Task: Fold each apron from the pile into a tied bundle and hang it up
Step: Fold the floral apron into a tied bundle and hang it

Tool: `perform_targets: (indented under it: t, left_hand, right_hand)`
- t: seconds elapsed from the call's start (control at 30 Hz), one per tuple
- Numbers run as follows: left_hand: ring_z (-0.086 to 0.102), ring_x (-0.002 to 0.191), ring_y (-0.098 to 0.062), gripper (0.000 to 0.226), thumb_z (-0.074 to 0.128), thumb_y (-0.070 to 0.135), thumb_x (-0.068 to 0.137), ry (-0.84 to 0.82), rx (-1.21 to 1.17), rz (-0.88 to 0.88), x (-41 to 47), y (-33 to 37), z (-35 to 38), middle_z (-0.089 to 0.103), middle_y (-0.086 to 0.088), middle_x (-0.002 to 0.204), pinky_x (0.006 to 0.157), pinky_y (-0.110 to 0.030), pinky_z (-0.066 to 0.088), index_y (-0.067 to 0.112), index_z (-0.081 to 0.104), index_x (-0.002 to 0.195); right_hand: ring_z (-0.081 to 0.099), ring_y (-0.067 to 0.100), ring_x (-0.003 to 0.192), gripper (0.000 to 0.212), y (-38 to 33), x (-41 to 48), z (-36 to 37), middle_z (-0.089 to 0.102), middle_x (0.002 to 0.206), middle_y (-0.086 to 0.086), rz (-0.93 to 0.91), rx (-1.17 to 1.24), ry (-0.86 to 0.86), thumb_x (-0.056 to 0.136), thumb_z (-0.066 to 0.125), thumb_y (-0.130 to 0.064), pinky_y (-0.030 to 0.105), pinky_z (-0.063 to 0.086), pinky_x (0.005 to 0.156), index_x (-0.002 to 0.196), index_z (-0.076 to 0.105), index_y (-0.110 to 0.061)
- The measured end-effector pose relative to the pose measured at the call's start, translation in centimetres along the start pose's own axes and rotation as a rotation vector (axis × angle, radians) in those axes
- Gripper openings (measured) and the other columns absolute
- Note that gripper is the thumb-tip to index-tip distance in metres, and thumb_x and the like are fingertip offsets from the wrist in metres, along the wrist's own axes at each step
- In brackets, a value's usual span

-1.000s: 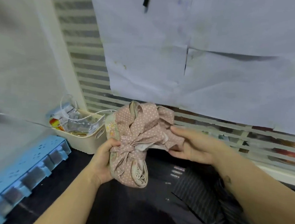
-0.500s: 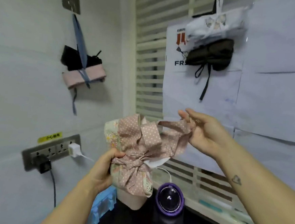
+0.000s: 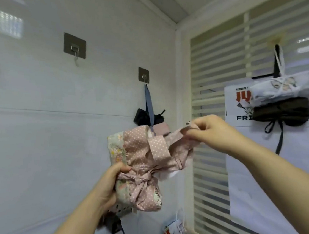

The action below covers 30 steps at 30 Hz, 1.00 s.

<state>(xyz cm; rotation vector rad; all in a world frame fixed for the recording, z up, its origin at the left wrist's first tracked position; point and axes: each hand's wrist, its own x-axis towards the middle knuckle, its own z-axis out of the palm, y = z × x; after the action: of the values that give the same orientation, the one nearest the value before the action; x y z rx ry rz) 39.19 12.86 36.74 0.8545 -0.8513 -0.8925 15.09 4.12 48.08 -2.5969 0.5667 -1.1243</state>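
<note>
Up on the wall at left sits a bare hook (image 3: 74,46), lower down the left hand (image 3: 110,184) clasps the knotted pink apron bundle (image 3: 143,173) in mid-air, the right hand (image 3: 215,133) pinches its strap loop (image 3: 184,131), and a slipping pinch could drop that loop short.

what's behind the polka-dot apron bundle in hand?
Showing above the polka-dot apron bundle: a black bundle and a pink bundle hanging from a wall hook, with a blue strap. Their lower parts are covered.
</note>
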Motion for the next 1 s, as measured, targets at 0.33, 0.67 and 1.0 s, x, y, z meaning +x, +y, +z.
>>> perform_targets:
  t: [0.33,0.67,1.0]
  left_hand:
    - [0.071,0.083,-0.025,0.057,0.067,0.009,0.060,0.145,0.208,0.285,-2.2,8.7,-5.2,0.072,-0.015,0.096,0.064,-0.030,0.057,-0.003,0.058,0.115]
    - [0.066,0.100,-0.018,0.068,0.080,0.033,0.065,0.246,0.534,0.482,-4.0,19.1,-6.8,0.067,-0.002,0.118,0.069,-0.037,0.057,0.031,0.052,0.127]
    - [0.069,0.086,-0.021,0.057,0.067,0.027,0.065,0.465,0.813,0.630,-1.3,25.0,-9.1,0.069,-0.007,0.099,0.083,-0.043,0.057,0.030,0.051,0.119]
  right_hand:
    - [0.059,0.019,0.070,0.015,-9.8,12.4,3.6,0.059,0.069,-0.001,-0.028,0.072,0.316,0.091,0.054,-0.015,0.025,0.044,0.065,0.085,0.068,-0.014]
    - [0.061,0.027,0.095,0.009,-16.1,22.2,9.5,0.066,0.099,0.007,0.020,0.663,0.377,0.092,0.053,-0.014,0.039,0.052,0.088,0.091,0.061,-0.020]
    - [0.054,0.027,0.085,0.013,-21.9,29.6,11.3,0.060,0.087,0.007,-0.321,0.306,0.436,0.079,0.056,-0.007,0.030,0.038,0.061,0.090,0.051,-0.012]
